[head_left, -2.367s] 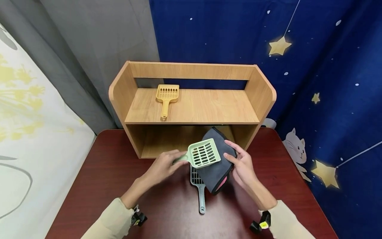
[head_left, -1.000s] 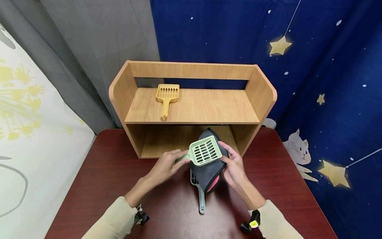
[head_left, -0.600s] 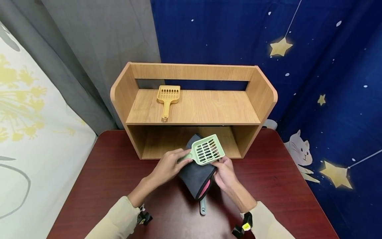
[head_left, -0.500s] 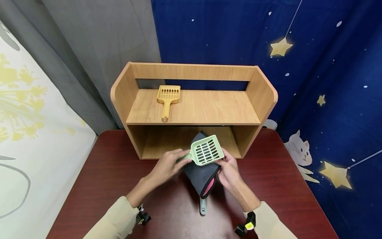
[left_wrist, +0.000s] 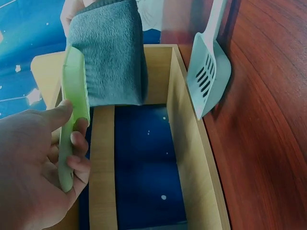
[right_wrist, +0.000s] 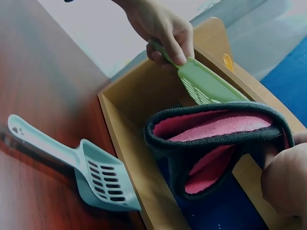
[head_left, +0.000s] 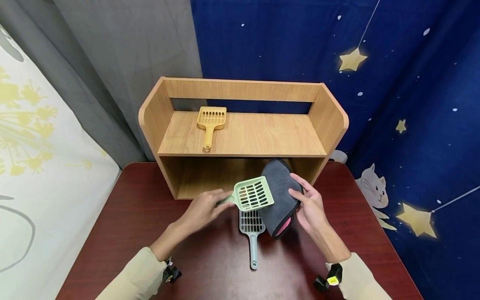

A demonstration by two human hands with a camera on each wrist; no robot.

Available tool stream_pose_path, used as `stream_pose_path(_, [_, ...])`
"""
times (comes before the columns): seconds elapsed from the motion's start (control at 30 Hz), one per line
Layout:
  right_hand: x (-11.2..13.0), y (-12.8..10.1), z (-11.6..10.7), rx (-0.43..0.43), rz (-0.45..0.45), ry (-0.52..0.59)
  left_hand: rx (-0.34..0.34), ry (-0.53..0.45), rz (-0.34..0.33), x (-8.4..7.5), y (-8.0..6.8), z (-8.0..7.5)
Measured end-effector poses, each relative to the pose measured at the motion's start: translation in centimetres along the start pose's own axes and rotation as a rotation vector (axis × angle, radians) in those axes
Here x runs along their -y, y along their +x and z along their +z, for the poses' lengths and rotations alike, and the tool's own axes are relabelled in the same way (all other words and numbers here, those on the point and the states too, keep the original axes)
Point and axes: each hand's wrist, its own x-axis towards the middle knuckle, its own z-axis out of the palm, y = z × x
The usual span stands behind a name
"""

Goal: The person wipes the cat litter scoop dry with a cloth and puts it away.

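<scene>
My left hand (head_left: 204, 208) pinches the handle of a pale green slotted litter scoop (head_left: 254, 195), raised over the table with its head pointing right. The left wrist view shows thumb and fingers round that scoop's handle (left_wrist: 67, 158). In my right hand (head_left: 311, 208) is a folded dark grey cloth (head_left: 279, 198), gripped by its right edge. Its pink inner side (right_wrist: 216, 129) shows in the right wrist view. The cloth is just right of the green scoop's head; whether they touch I cannot tell. Below them a grey-blue litter scoop (head_left: 253, 246) lies on the table, its upper end partly covered.
A two-tier wooden shelf (head_left: 243, 156) stands at the back of the dark red table (head_left: 180, 266). On its upper board, left of centre, lies a yellow litter scoop (head_left: 211, 123). Curtains hang behind and at both sides.
The cloth went left behind the green scoop, then back right with my right hand, uncovering more of the grey-blue scoop. My left hand and the green scoop shifted slightly left and down.
</scene>
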Motion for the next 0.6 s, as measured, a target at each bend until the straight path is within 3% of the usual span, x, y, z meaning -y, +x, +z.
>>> stream_pose_path(0.17, [0.7, -0.2, -0.5, -0.01, -0.035, -0.047, 0.003, 0.058, -0.017, 0.0, -0.2, -0.2])
stream_pose_path(0.37, [1.0, -0.1, -0.9, 0.006, -0.137, -0.157, 0.022, 0.068, -0.026, 0.0, -0.2, -0.2])
stream_pose_path(0.47, [1.2, -0.1, -0.9, 0.027, -0.24, -0.323, 0.033, 0.074, -0.016, 0.0, -0.1, -0.2])
stream_pose_path(0.6, [1.3, -0.1, -0.5, 0.069, -0.427, -0.689, 0.045, 0.101, 0.002, -0.1, 0.0, 0.0])
